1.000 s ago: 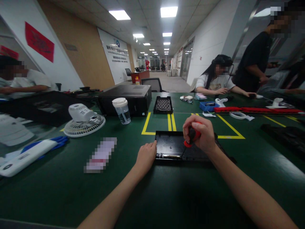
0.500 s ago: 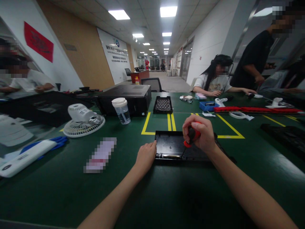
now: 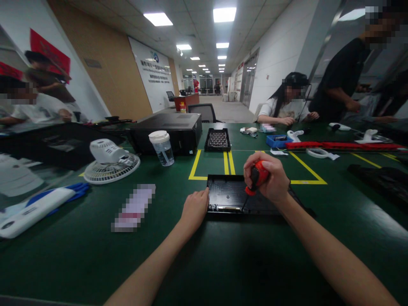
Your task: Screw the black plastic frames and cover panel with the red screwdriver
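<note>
A shallow black rectangular panel (image 3: 219, 193) with raised edges lies flat on the green table in front of me. My left hand (image 3: 195, 207) grips its left edge, fingers together at the rim. Wrapped round the red and black handle of a screwdriver (image 3: 259, 173), my right hand (image 3: 273, 177) is closed above the panel. The screwdriver tilts, its thin shaft running down to the panel's near edge, close to a light metal strip (image 3: 228, 208). I cannot make out a screw at the tip. My right hand and forearm cover the panel's right part.
Left of the panel are a pixelated pale purple item (image 3: 135, 208), a white fan (image 3: 111, 163) and a lidded cup (image 3: 162, 148). Behind stand a large black case (image 3: 165, 129) and a black tray (image 3: 217, 140). A blue box (image 3: 277, 142) sits farther right. Other people are around the table.
My right hand has turned slightly on the screwdriver, so more of the red handle shows. My left hand and the panel stay put. The seated person at right has raised a hand.
</note>
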Demonstrator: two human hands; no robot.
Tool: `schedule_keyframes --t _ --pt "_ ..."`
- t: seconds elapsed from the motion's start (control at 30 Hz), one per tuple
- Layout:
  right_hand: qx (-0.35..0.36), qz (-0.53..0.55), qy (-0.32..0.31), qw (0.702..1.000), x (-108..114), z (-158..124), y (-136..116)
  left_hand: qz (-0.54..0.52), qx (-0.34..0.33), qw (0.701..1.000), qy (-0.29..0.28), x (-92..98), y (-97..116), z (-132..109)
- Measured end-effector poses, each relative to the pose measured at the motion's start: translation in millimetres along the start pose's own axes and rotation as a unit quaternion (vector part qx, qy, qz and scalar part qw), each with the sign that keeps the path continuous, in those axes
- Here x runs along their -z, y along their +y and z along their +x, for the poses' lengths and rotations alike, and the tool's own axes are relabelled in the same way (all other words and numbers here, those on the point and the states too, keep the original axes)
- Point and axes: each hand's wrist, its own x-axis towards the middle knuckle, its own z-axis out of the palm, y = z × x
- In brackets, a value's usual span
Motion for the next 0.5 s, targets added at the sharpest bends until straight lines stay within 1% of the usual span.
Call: schedule_keyframes --t 0.23,0.5 --pt "0.006 -0.006 0.021 1.0 -1.5 0.2 -1.7 0.001 -0.007 1.0 0.002 3.5 0.5 -0.7" --pt "0.015 -0.012 0.046 0.999 -0.8 2.2 0.7 -0.008 -0.006 1.0 0.004 3.4 -0.3 -1.5"
